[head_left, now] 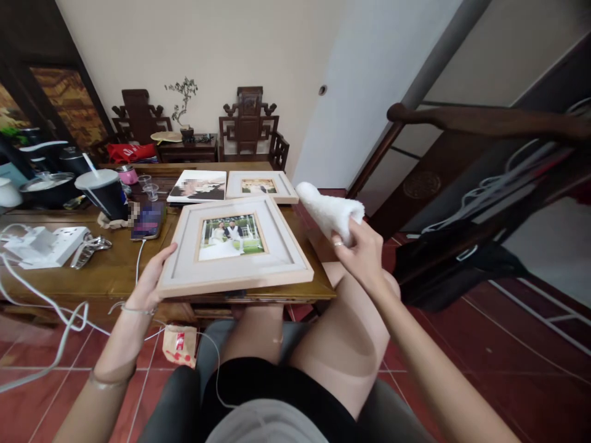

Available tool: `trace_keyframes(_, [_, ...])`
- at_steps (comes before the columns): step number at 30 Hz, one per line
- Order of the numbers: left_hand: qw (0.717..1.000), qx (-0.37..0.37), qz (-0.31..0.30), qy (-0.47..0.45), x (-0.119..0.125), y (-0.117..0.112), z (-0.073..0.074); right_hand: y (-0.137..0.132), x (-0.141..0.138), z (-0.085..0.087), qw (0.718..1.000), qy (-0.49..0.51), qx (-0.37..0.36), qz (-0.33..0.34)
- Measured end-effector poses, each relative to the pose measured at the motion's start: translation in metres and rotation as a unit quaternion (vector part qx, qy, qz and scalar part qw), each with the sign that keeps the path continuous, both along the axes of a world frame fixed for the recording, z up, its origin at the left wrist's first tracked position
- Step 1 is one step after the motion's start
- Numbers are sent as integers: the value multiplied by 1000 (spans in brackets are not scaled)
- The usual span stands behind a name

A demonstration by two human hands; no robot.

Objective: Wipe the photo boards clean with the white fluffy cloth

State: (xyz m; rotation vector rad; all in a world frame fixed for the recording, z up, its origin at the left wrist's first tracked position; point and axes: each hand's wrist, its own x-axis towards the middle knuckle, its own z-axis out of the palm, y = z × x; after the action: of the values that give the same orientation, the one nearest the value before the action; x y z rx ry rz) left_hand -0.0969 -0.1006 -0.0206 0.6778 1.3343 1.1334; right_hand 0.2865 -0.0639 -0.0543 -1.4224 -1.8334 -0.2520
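Note:
My left hand (150, 277) grips the lower left edge of a light wooden picture frame (281, 246), which is tilted up over the table's front edge. Inside its pale mat is a photo of two people outdoors on grass. Off to the right of the frame, my right hand (362, 249) is closed on a fluffy white cloth (329, 210), bunched up and apart from the frame. Behind the held frame lie a second wooden frame (287, 187) and a flat photo panel (198, 186).
Left on the wooden table (115, 277) are a phone (148, 220) with a charging cable, a lidded cup (104, 194) with a straw, and a white power strip (60, 246). A paper bag (180, 344) is below the table edge. A carved wooden stand (425, 160) rises at right.

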Motion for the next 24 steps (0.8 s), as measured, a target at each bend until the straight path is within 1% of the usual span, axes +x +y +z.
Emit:
trace_keyframes(2, [1000,-10,-10,-3,11,5,-7,-8,-3,1,1000,-5,1,24])
trace_keyframes(4, [1000,-12,-17,-1,20,10,-13,-13,-10,-1,997,-21,-8,71])
trace_keyframes(7, [1000,2,-21,13,28,17,-21,-11,-21,-8,988,-48,-26,143])
trace_keyframes(11, [997,39,-24,65,29,25,-31,0,-32,-14,974,-73,-55,206])
trace_keyframes(14, [988,64,-39,133,23,32,-36,9,-41,-16,964,-89,-78,237])
trace_keyframes(16, [977,82,-50,191,17,37,-36,15,-47,-18,962,-93,-89,242])
trace_keyframes(18, [959,106,-54,257,11,41,-35,20,-52,-21,963,-90,-94,237])
trace_keyframes(21, [923,162,-54,345,10,46,-31,24,-57,-26,965,-83,-98,228])
trace_keyframes(24, [882,232,-85,401,17,48,-31,24,-57,-28,965,-84,-96,227])
